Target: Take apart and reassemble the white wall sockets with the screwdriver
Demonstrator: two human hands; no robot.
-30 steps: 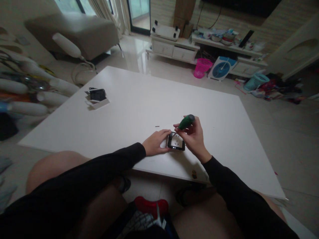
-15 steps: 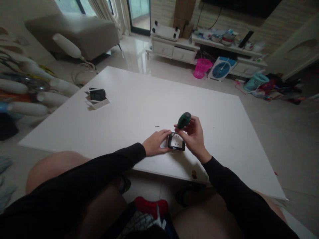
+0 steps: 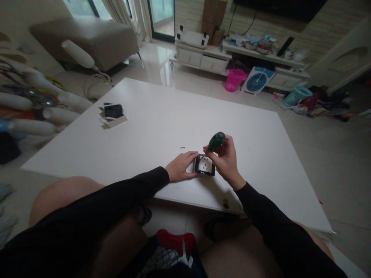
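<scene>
A wall socket [image 3: 205, 165] with a white face and a black frame lies face up near the front of the white table [image 3: 162, 116]. My left hand [image 3: 182, 166] is closed on its left side, thumb at the near edge and fingers at the far corner. In my right hand [image 3: 227, 160] is a screwdriver [image 3: 216, 141] with a green and black handle, held in the fingertips. Its shaft slants down to the upper left part of the socket's face; whether the tip sits in a slot or screw is too small to tell.
A small dark strip [image 3: 182, 147] lies just beyond the socket. An opened box [image 3: 115, 120] with a black part [image 3: 113, 111] stands at the table's left. A small yellowish-brown object [image 3: 225, 203] sits at the near edge. Bottle-like white objects [image 3: 34, 126] crowd the left side.
The screwdriver's handle has tipped slightly to the right and shows a different side. My left hand and the socket have stayed in place.
</scene>
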